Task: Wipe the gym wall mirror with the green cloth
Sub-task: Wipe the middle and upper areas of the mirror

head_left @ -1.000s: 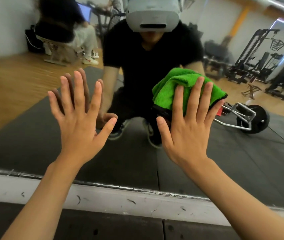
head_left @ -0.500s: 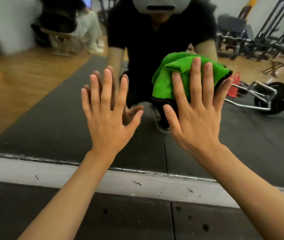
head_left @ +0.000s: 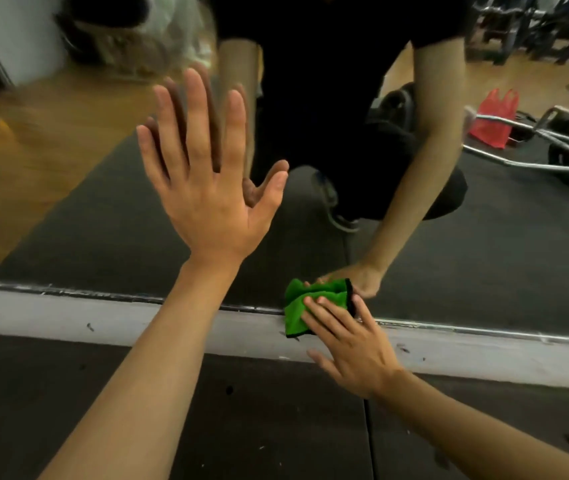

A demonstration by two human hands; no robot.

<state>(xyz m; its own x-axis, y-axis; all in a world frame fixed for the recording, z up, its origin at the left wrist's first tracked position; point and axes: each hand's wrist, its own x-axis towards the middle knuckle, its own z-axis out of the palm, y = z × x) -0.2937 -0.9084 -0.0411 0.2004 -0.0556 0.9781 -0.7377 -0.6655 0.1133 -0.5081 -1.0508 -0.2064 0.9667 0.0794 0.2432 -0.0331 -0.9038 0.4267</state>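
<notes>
The left hand [head_left: 207,188] lies flat against the mirror [head_left: 103,220], fingers spread wide, likely bracing the person as they lean in. Below it and to its right, the right hand [head_left: 352,348] presses the green cloth [head_left: 297,313] with straight fingers onto the mirror's bottom edge. The white ledge [head_left: 68,317] just under those fingers probably blocks any lower stroke. Reflected beyond the hands are a red bag [head_left: 492,119] and a barbell [head_left: 518,162].

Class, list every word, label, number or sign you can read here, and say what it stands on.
No text can be read.
The green cloth, mirror, red plastic bag and white ledge show no lettering; the reflected gym gear is too blurred to tell.
</notes>
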